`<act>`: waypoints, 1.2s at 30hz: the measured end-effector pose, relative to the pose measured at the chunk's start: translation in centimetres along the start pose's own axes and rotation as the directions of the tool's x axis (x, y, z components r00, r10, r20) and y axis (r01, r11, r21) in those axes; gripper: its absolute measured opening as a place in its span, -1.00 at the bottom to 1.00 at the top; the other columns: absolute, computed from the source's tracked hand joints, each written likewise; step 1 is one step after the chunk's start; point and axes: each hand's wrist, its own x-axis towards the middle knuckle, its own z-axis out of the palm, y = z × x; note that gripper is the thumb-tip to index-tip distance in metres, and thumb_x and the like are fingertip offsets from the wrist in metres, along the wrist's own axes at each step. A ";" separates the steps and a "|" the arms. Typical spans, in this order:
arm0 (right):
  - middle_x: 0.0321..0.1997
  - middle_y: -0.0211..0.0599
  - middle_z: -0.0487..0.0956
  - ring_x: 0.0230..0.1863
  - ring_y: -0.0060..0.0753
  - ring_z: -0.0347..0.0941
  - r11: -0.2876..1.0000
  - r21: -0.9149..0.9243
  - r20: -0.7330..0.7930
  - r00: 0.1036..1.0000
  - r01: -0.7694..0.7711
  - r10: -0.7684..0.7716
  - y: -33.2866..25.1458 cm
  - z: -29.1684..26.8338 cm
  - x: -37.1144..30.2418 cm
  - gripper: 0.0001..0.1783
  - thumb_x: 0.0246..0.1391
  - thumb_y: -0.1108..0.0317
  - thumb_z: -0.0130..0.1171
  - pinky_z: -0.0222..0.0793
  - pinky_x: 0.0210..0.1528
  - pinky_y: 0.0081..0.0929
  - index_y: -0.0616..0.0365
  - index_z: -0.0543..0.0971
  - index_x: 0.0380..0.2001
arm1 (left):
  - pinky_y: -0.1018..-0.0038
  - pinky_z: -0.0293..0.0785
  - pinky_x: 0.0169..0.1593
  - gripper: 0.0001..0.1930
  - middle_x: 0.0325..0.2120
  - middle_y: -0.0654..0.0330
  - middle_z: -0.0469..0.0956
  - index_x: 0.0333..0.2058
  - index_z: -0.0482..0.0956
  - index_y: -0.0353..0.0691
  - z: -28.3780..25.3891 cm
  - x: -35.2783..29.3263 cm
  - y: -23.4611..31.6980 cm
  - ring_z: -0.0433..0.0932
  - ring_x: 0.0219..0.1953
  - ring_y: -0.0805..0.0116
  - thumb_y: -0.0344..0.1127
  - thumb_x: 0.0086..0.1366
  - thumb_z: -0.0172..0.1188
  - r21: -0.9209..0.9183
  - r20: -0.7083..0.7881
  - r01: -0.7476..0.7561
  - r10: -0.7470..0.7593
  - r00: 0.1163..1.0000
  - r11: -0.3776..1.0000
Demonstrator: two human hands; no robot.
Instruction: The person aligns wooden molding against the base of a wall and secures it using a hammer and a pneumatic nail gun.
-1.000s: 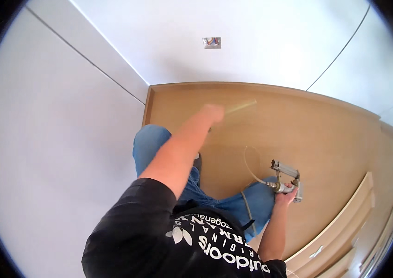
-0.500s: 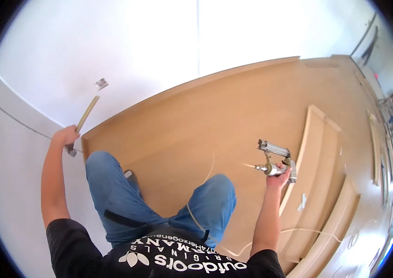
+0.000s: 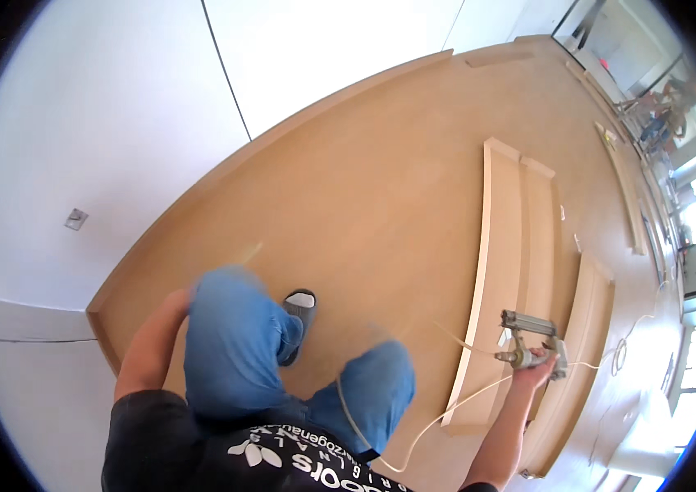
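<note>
- Head view, position: my nail gun (image 3: 518, 358) is at the right of the frame, below mid-height, raised over the pale timber boards (image 3: 502, 271).
- Head view, right grip: my right hand (image 3: 535, 371) is clamped around the nail gun's handle, close to the bulky head. Whether a finger rests on the trigger is too small to tell.
- Head view, left grip: my left hand (image 3: 183, 300) is almost wholly hidden behind my left knee (image 3: 229, 307). I cannot tell whether it is closed on anything. A blurred pale stick (image 3: 251, 251) shows just beyond the knee.
- Head view, handling: I judge the nail gun rigid and fairly heavy, with most weight in the head. The metal looks smooth; the handle, near the head, is the sound place to hold. The pale air hose (image 3: 467, 343) looks light and flexible and may drag.
- Head view, orientation: the magazine (image 3: 528, 322) and handle lie nearly parallel, long axes running left to right across the frame. The head is at the right end; the handle's hose fitting (image 3: 504, 357) points left.
</note>
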 end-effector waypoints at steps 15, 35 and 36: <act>-0.21 -0.23 0.63 -0.15 -0.28 0.56 -0.268 -0.931 0.354 0.421 0.249 -0.835 -61.5 11.7 -4.8 -0.63 0.28 0.19 0.18 0.50 0.02 -0.29 0.28 0.56 -0.02 | 0.11 0.53 -0.09 -0.59 -0.24 -0.10 0.64 -0.12 0.49 -0.27 0.9 -13.6 35.4 0.64 -0.18 -0.07 -0.07 0.23 0.26 0.325 -0.042 -0.334 0.367 0.929 0.885; -0.08 -0.04 0.68 -0.07 0.10 0.64 -0.624 -0.475 0.338 0.783 0.620 0.522 -17.0 12.0 31.0 -0.10 0.11 0.29 0.25 0.56 -0.07 0.07 -0.14 0.08 0.47 | 0.04 0.50 -0.04 -0.55 -0.24 -0.12 0.61 -0.04 0.46 -0.24 -30.2 -22.1 62.6 0.57 -0.12 -0.15 -0.16 0.10 0.22 0.483 -0.582 0.123 0.213 0.785 0.867; -0.08 -0.01 0.68 -0.07 0.12 0.63 -0.583 -0.479 0.380 0.754 0.656 0.536 -15.3 13.5 32.5 -0.09 0.10 0.31 0.23 0.56 -0.07 0.08 -0.20 0.07 0.48 | 0.05 0.50 -0.06 -0.55 -0.24 -0.11 0.61 -0.04 0.46 -0.24 -31.0 -23.5 64.3 0.57 -0.13 -0.14 -0.17 0.12 0.22 0.496 -0.590 0.103 0.248 0.768 0.862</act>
